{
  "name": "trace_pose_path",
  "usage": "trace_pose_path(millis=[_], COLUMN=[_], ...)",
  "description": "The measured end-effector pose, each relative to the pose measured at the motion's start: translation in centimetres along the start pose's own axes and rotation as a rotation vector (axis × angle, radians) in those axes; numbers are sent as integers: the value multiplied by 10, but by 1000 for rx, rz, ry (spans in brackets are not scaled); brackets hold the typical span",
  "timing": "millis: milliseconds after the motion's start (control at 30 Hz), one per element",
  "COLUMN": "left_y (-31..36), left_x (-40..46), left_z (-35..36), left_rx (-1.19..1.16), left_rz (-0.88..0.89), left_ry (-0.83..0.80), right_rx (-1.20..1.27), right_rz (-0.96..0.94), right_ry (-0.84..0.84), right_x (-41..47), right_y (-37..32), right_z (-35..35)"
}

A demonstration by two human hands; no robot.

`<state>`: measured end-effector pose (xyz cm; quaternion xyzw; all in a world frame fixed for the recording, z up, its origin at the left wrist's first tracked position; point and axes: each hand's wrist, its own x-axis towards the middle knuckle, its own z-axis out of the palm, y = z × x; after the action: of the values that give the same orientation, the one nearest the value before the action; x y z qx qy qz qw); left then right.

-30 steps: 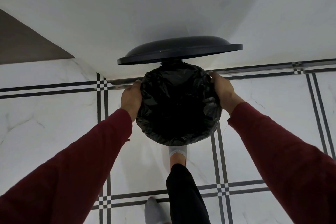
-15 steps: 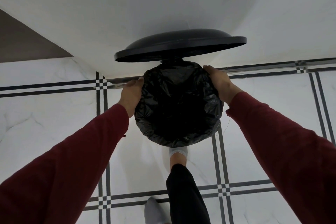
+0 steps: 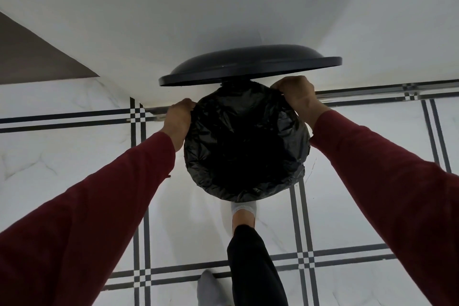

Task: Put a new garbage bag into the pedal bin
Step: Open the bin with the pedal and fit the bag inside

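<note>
Garbage bag point(image 3: 246, 146): black, lining pedal bin, mouth folded over rim. Lid point(image 3: 250, 64): raised, foot point(image 3: 244, 212) at the bin's base. Left hand point(image 3: 177, 122), right hand point(image 3: 296, 93): both pinching bag edge at far rim. Advice: stretch evenly, tuck under hinge, avoid tearing.

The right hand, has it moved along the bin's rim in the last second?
Yes. The right hand has slid from the side of the black plastic garbage bag toward the raised black lid.
</note>
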<state>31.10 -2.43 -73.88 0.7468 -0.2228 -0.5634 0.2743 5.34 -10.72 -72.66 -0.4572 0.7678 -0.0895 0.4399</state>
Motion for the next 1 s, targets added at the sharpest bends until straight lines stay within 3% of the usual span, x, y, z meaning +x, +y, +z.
trace_pose_path(millis=[200, 333, 433, 700, 1000], left_y=[2, 6, 10, 31, 24], left_x=[7, 8, 6, -2, 4], left_z=[11, 11, 11, 12, 18], left_rx=[153, 230, 190, 332, 432], left_rz=[45, 44, 126, 70, 65], left_ry=[24, 69, 118, -35, -59], right_rx=[3, 14, 47, 155, 90], right_rz=[15, -15, 4, 75, 53], right_ry=[-142, -87, -148, -419, -193], right_x=[10, 16, 19, 13, 13], right_y=[0, -3, -3, -4, -4], right_z=[15, 21, 18, -3, 21])
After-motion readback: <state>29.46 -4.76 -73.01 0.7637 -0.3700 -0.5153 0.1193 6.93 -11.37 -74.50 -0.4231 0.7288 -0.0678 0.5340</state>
